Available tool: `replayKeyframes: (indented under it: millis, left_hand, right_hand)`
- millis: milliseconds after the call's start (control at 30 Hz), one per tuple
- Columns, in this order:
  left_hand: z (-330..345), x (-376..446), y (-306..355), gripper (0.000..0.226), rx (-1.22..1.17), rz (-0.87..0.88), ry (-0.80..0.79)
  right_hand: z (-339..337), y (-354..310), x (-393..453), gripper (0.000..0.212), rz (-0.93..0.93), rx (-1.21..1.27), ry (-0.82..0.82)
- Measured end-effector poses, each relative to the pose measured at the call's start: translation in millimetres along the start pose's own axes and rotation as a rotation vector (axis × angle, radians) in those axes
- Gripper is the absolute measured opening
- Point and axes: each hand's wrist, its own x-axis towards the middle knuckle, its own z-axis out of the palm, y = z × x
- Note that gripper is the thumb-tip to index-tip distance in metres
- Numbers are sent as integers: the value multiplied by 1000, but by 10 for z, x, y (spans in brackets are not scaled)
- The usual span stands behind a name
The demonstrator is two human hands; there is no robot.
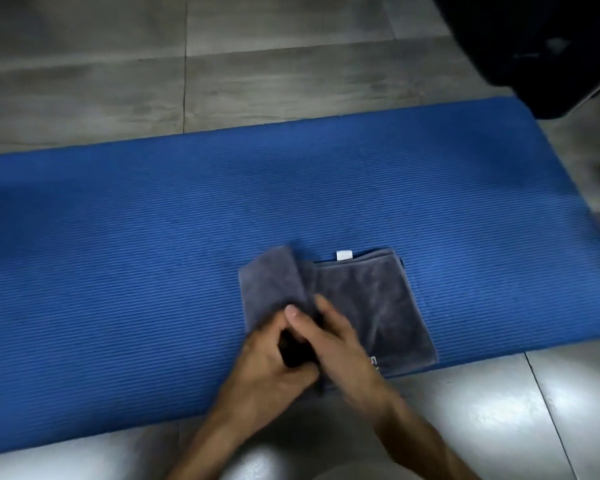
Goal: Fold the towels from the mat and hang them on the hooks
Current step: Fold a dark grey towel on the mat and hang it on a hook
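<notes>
The gray towel (pixel 371 303) is lying on the blue mat (pixel 153 237), near its front edge. The left hand (pixel 274 355) is gripping the towel's left flap to fold it over. The right hand (pixel 340 337) is resting on the towel, fingers loose, probably keeping it from sliding.

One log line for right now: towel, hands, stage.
grey towel: on blue mat, left flap lifted | left hand: pinching flap | right hand: on towel | stage: folding
</notes>
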Motion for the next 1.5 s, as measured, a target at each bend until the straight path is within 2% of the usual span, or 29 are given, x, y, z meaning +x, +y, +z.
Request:
replayKeyframes:
  millis: [67, 167, 233, 333, 400, 467, 533, 567, 633, 700, 767, 867, 1000, 1067, 1100, 1200, 1333, 1433, 1500]
  left_hand:
    - [163, 5, 71, 25, -81, 30, -100]
    - [250, 23, -37, 20, -29, 63, -10]
    - [244, 13, -137, 18, -14, 54, 23]
    - [205, -5, -277, 22, 20, 22, 43]
    - [181, -10, -371, 24, 49, 6, 73]
    - [157, -5, -490, 25, 89, -25, 120]
    - [129, -3, -623, 25, 120, -58, 165]
    - [113, -4, -689, 26, 128, -69, 177]
    - [88, -12, -808, 29, 142, -86, 189]
    - [65, -27, -876, 32, 130, -105, 209]
    - [34, -51, -906, 44, 123, -104, 221]
    - [-26, -76, -955, 48, 117, -95, 228]
    - [-101, -82, -1019, 42, 120, -112, 232]
    - [-136, -69, -1010, 39, 101, -108, 225]
    - [-154, -53, -991, 37, 92, -96, 228]
    - [-261, 57, -935, 33, 69, -69, 266]
    - [-504, 315, -606, 31, 30, -23, 297]
    - [-802, 427, -64, 25, -6, 9, 294]
    - [-1065, 368, 382, 29, -21, 18, 289]
  right_hand:
    - [-270, -33, 77, 20, -92, -84, 121]
    - [-732, -70, 160, 44, -181, -287, 248]
    - [-1044, -27, 217, 57, -242, -396, 264]
    - [-1428, 135, 309, 59, -254, -558, 290]
    - [-1576, 257, 324, 55, -188, -798, 357]
    - [-1582, 338, 287, 56, -157, -1148, 531]
    - [-1412, 461, 191, 51, -362, -1344, 608]
    - [-1261, 541, 130, 48, -492, -1364, 542]
    - [-973, 792, 33, 47, -702, -1464, 259]
    - [-794, 1015, 1, 55, -762, -1597, -14]
    - [-751, 1111, 69, 67, -721, -1642, -115]
    - [-783, 1039, 147, 74, -698, -1637, -136]
    - [-840, 1038, 195, 68, -765, -1651, -147]
    - [-831, 966, 202, 52, -788, -1596, -65]
    - [-814, 880, 180, 41, -786, -1492, -7]
    - [-747, 458, 78, 32, -726, -983, 83]
    - [-686, -485, -26, 20, -647, -646, 217]
    - [-614, -1303, -190, 12, -601, -427, 187]
    - [-510, -1831, -403, 17, -576, -280, 141]
